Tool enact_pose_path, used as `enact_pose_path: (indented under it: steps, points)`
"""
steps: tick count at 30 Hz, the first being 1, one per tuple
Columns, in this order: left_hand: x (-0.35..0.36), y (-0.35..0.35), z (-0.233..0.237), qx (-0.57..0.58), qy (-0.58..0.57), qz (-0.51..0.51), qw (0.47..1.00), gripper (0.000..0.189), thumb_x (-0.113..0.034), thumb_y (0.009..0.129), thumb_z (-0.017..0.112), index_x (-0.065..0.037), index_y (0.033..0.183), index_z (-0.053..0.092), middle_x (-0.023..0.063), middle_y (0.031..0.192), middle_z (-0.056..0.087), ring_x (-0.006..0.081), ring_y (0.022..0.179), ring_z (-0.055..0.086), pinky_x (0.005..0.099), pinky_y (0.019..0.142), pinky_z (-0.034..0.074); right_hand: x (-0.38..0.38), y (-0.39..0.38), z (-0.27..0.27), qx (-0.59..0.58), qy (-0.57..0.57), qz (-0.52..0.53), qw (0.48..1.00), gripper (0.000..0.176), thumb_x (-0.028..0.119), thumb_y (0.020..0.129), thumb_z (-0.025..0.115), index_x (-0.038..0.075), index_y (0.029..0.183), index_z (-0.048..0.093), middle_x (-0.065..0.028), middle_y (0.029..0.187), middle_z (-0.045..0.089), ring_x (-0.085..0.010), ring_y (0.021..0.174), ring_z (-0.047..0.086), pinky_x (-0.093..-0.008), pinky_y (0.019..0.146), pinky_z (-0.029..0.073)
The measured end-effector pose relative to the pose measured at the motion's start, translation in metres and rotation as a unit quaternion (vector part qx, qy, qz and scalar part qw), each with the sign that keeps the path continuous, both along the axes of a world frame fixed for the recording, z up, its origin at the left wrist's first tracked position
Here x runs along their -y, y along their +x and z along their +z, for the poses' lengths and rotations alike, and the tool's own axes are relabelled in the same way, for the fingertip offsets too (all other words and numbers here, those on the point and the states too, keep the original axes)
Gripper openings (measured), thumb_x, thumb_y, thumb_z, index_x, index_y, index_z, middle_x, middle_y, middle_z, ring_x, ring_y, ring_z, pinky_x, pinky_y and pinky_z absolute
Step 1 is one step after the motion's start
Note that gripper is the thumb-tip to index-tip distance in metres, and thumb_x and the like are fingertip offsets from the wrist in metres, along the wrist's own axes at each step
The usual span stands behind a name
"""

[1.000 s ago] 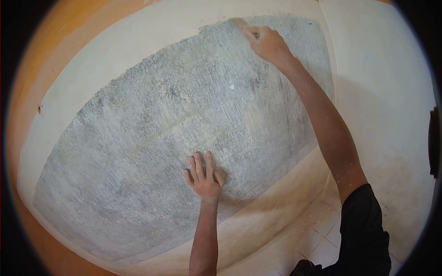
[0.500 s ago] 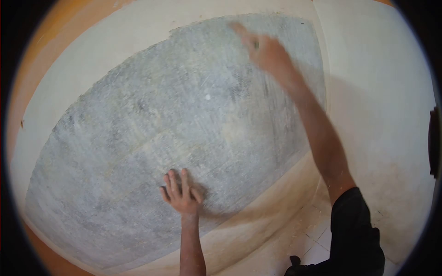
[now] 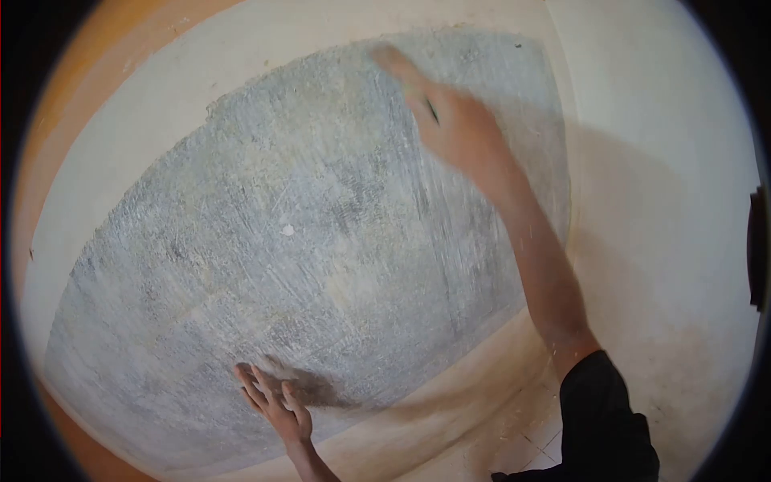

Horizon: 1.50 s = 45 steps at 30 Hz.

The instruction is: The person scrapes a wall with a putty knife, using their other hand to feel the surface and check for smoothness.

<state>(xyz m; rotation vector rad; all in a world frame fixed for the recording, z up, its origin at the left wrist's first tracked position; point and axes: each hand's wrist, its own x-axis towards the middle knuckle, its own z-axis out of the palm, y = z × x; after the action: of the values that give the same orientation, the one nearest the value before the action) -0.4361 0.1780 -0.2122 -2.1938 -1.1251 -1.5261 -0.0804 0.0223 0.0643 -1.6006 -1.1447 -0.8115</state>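
Observation:
A rough grey patch of wall (image 3: pixel 265 281), scored with streaks, fills most of the view. My right hand (image 3: pixel 458 128) is raised over its upper part, smeared by motion, with one finger or the thumb pointing up and left toward the patch's upper edge. The other fingers are curled, and a thin dark sliver (image 3: pixel 432 111) shows at them; I cannot tell what it belongs to. Low on the patch, my left hand (image 3: pixel 277 410) is open, fingers spread and pointing up and left, its shadow falling beside it. A small white spot (image 3: pixel 287 230) marks the middle of the patch.
Pale cream wall (image 3: pixel 104 169) borders the grey patch, with orange paint (image 3: pixel 96 68) beyond at the upper left. A plain white wall (image 3: pixel 666 225) meets it at the right corner. Floor tiles (image 3: pixel 522 446) show low down, near my black sleeve (image 3: pixel 602 418).
My left hand has moved down and left and turned its fingers leftward. My right hand has shifted left and slightly down. The view has tilted, so the white spot sits lower and further left.

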Motion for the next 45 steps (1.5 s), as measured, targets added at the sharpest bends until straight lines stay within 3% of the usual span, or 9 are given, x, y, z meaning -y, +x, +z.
enact_pose_path:
  steps: [3,5,9,17,22,31,34,37,45]
  points:
    - [0.023,0.015,-0.029,0.044,-0.076,0.020,0.996,0.064,-0.038,0.104,0.039,-0.007,0.155,0.018,0.0187,0.162,0.012,0.0359,0.150,0.011,0.0502,0.118,0.011,-0.027,-0.007,-0.127,0.008,0.061,0.042,0.997,0.036,0.020,0.098,0.054,0.014,0.133,0.058,-0.0221,0.095,0.067,-0.0359,0.083,0.067,-0.0437,0.072,0.052]
    - [0.025,0.020,-0.054,0.067,-0.110,0.003,0.992,0.067,-0.038,0.103,0.041,-0.006,0.156,0.014,0.0196,0.162,0.009,0.0367,0.150,0.009,0.0481,0.119,0.011,-0.025,-0.034,-0.196,0.003,0.056,0.085,0.995,0.052,0.020,0.098,0.054,0.024,0.148,0.041,-0.0140,0.074,0.060,-0.0279,0.058,0.058,-0.0391,0.053,0.049]
    - [0.033,0.020,-0.073,0.074,-0.174,0.007,0.982,0.071,-0.037,0.102,0.044,-0.004,0.156,0.012,0.0197,0.162,0.010,0.0353,0.150,0.008,0.0517,0.118,0.008,-0.016,-0.080,-0.232,-0.069,-0.035,0.090,0.993,0.051,0.021,0.096,0.058,0.026,0.145,0.046,-0.0163,0.071,0.059,-0.0317,0.055,0.058,-0.0407,0.053,0.049]
    - [0.030,-0.008,-0.078,0.053,-0.202,-0.060,0.976,0.077,-0.025,0.095,0.055,0.003,0.153,0.014,0.0254,0.160,0.013,0.0373,0.150,0.009,0.0564,0.117,0.002,-0.043,-0.110,-0.072,0.164,0.036,0.105,0.980,0.033,0.022,0.099,0.053,0.018,0.130,0.061,-0.0157,0.065,0.061,-0.0277,0.053,0.061,-0.0389,0.048,0.049]
    - [0.022,-0.023,-0.079,0.045,-0.218,-0.118,0.968,0.076,-0.026,0.095,0.056,0.004,0.153,0.016,0.0258,0.160,0.013,0.0390,0.149,0.010,0.0591,0.115,0.000,-0.053,-0.159,0.014,0.102,-0.053,-0.010,0.993,0.028,0.021,0.098,0.054,0.015,0.122,0.067,-0.0155,0.061,0.062,-0.0287,0.056,0.064,-0.0364,0.054,0.052]
    - [0.017,-0.040,-0.079,-0.013,-0.245,-0.186,0.951,0.078,-0.025,0.093,0.058,0.000,0.154,0.016,0.0269,0.160,0.007,0.0414,0.150,0.003,0.0625,0.113,-0.005,-0.064,-0.155,0.018,0.307,0.111,-0.024,0.945,0.025,0.021,0.095,0.059,0.011,0.113,0.072,-0.0173,0.076,0.070,-0.0294,0.058,0.063,-0.0401,0.067,0.053]
    - [0.019,-0.040,-0.076,-0.016,-0.257,-0.194,0.947,0.078,-0.030,0.092,0.058,0.002,0.152,0.021,0.0329,0.158,0.008,0.0447,0.149,0.001,0.0657,0.110,-0.011,-0.051,-0.184,0.000,0.104,0.000,0.025,0.994,0.027,0.022,0.095,0.059,0.010,0.117,0.070,-0.0188,0.082,0.071,-0.0299,0.065,0.065,-0.0407,0.071,0.052]
    - [0.023,-0.037,-0.071,-0.046,-0.276,-0.149,0.948,0.078,-0.034,0.092,0.057,0.001,0.153,0.022,0.0326,0.158,0.008,0.0438,0.149,-0.001,0.0659,0.108,-0.015,-0.070,-0.166,0.016,0.228,0.082,0.030,0.970,0.028,0.021,0.096,0.060,0.010,0.119,0.069,-0.0215,0.092,0.070,-0.0291,0.073,0.066,-0.0407,0.073,0.053]
    - [0.024,-0.040,-0.069,-0.058,-0.279,-0.161,0.945,0.080,-0.032,0.092,0.057,-0.003,0.155,0.018,0.0281,0.160,0.004,0.0432,0.149,0.001,0.0679,0.107,-0.014,-0.067,-0.185,0.013,0.161,0.051,-0.021,0.985,0.030,0.023,0.097,0.058,0.009,0.120,0.069,-0.0229,0.102,0.070,-0.0295,0.083,0.068,-0.0384,0.077,0.054]
